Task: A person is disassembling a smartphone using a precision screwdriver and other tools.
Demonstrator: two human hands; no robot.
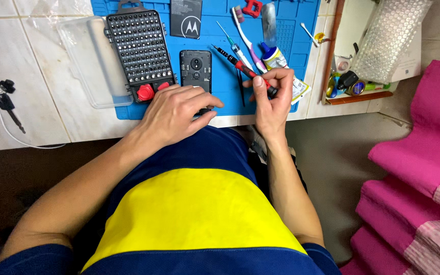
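Observation:
A dark phone [195, 69] with its back cover off lies on a blue work mat [215, 97]. My left hand [176, 112] rests on the phone's near end and presses it to the mat. My right hand [271, 97] grips a red and black precision screwdriver [240, 69], whose tip points up and left, just right of the phone. The phone's black back cover [186, 19] lies farther back on the mat.
A black case of screwdriver bits [139, 48] with a clear lid [90, 61] stands left of the phone. Black tweezers [241, 89], a toothbrush [245, 35], a syringe [230, 38] and a glue bottle [273, 57] lie on the mat. Keys [1, 97] lie far left; a wooden tray [362, 94] and bubble wrap [390, 35] right.

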